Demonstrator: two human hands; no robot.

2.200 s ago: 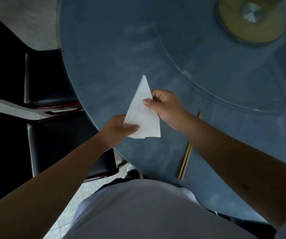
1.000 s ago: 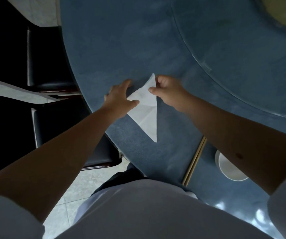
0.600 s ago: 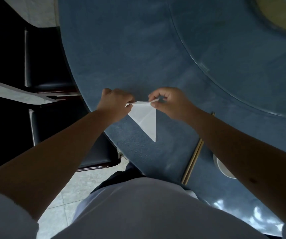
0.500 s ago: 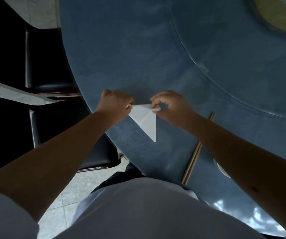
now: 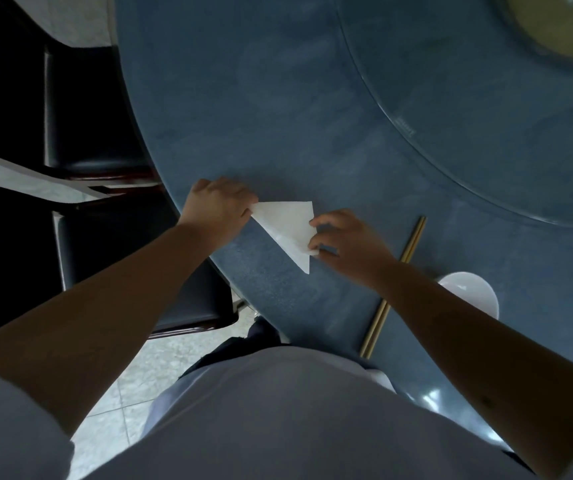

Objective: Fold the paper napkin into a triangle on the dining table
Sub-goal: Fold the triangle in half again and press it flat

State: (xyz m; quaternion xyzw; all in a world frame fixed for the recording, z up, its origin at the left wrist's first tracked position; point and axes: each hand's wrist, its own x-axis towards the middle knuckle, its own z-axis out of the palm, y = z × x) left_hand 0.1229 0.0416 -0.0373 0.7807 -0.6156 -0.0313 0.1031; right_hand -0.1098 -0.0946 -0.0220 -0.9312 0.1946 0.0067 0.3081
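A white paper napkin (image 5: 287,226), folded into a triangle, lies flat near the left edge of the round blue dining table (image 5: 278,109). Its sharpest tip points toward me. My left hand (image 5: 217,211) pinches the napkin's left corner with fingers curled. My right hand (image 5: 345,242) grips the napkin's right edge between thumb and fingers, just above the near tip.
A pair of wooden chopsticks (image 5: 394,285) lies to the right of my right hand. A white bowl (image 5: 468,294) sits beside them, partly behind my right forearm. A glass turntable (image 5: 486,98) covers the table's far right. Black chairs (image 5: 88,109) stand at the left.
The napkin went from held in the air to lying on the table, and its far flap was folded down toward me. My right hand slid down the right edge.
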